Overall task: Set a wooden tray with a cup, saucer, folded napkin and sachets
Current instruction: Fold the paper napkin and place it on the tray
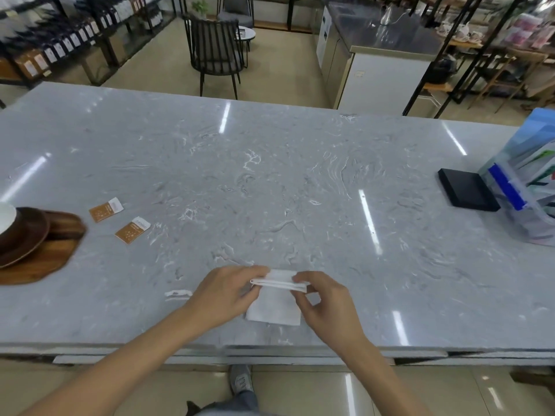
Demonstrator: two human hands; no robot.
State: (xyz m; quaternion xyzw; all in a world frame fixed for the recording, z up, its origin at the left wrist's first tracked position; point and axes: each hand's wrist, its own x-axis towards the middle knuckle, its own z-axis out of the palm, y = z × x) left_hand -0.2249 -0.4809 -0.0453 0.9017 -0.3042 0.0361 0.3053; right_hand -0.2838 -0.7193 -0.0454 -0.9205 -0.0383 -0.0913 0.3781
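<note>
Both hands pinch the white napkin [274,307] at its far folded edge: left hand [228,295] closed on the left end of the fold, right hand [326,304] closed on the right end, thumbs under, fingers over. Fold edge is lifted slightly; the near half lies flat on the marble counter [270,175], close to its front edge. Napkin looks thin, soft, very light, so likely floppy and prone to unfolding; best held at the fold corners, as here, and pressed flat to crease. Well left of the grip: two brown sachets [120,217] loose on the counter. Further left, at frame edge, the wooden tray [39,265] carrying dark saucer [24,235] and white cup [6,216], partly cut off.
</note>
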